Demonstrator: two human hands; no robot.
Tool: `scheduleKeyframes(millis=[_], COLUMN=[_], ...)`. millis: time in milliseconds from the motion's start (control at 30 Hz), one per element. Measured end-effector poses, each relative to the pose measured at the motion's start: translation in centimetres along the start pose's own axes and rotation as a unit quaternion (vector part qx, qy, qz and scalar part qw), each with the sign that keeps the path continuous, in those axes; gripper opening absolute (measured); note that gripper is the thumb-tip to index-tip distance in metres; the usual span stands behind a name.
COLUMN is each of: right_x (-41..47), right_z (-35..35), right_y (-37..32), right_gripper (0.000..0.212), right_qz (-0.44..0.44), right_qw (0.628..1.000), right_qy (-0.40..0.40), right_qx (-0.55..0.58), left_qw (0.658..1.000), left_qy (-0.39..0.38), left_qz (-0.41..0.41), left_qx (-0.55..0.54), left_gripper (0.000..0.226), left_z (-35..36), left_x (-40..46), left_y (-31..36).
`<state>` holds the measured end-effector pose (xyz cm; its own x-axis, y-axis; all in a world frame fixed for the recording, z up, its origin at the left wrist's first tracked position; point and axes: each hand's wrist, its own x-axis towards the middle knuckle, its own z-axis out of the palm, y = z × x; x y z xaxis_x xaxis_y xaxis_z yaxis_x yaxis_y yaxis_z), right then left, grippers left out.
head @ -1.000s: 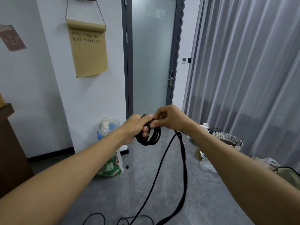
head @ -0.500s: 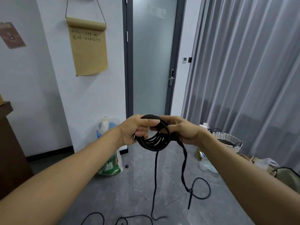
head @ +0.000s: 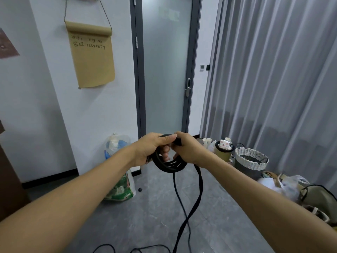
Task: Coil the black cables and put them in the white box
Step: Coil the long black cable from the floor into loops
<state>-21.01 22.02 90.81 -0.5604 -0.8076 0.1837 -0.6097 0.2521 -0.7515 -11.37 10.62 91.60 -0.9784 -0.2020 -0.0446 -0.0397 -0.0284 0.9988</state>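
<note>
Black cable (head: pixel 170 164): part-wound coil at chest height, tails trailing to floor (head: pixel 155 207). Left hand (head: pixel 152 150) clenched round loops, fixing them; right hand (head: pixel 189 149) pinches strand, likely feeding the next turn. White box unseen.

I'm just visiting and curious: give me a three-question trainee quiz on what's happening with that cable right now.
1. True or false: the black cable is fully coiled, with no loose length.
2. Which hand grips the coil with its thumb on top?
A. left hand
B. right hand
C. neither
3. Fill in: the uncoiled cable hangs down to the ____.

Key:
1. False; loose lengths trail down from the coil.
2. A; the right hand holds the coil's other side.
3. floor.
</note>
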Motion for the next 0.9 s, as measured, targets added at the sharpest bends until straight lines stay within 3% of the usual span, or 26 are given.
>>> scheduleKeyframes(millis=[67, 167, 233, 367, 467, 533, 733, 900], right_x=[0.0, 0.3, 0.3, 0.7, 0.7, 0.6, 0.1, 0.2], right_z=[-0.1, -0.4, -0.6, -0.8, -0.6, -0.8, -1.6, -1.6], right_y=[-0.3, -0.7, -0.9, -1.1, -0.8, 0.0, 3.5, 4.9], right_gripper=[0.02, 0.011, 0.013, 0.012, 0.004, 0.017, 0.028, 0.013], right_qz=[0.002, -0.01, -0.02, -0.023, -0.053, -0.055, 0.04, 0.097], right_qw=[0.999, 0.991, 0.988, 0.993, 0.997, 0.997, 0.985, 0.97], right_qy=[-0.001, -0.012, -0.003, -0.015, -0.033, -0.055, -0.107, -0.07], right_qx=[-0.042, -0.133, -0.151, -0.113, -0.051, 0.013, 0.131, 0.212], left_qw=[0.998, 0.984, 0.99, 0.999, 0.998, 0.998, 0.992, 0.985], left_qy=[-0.003, 0.032, 0.037, 0.023, 0.034, 0.057, 0.124, 0.165], left_qz=[-0.004, 0.014, 0.013, -0.014, -0.006, -0.004, -0.003, -0.016], left_qx=[0.064, 0.174, 0.134, -0.041, -0.044, -0.039, -0.028, -0.046], left_gripper=[0.021, 0.022, 0.025, 0.031, 0.035, 0.037, 0.044, 0.044], left_z=[-0.3, -0.4, -0.3, 0.2, 0.1, -0.2, -1.6, -1.9], left_x=[0.1, 0.1, 0.1, -0.5, -0.6, -0.4, 0.2, 0.5], left_y=[0.4, 0.4, 0.3, 0.1, 0.0, 0.1, -0.2, -1.0])
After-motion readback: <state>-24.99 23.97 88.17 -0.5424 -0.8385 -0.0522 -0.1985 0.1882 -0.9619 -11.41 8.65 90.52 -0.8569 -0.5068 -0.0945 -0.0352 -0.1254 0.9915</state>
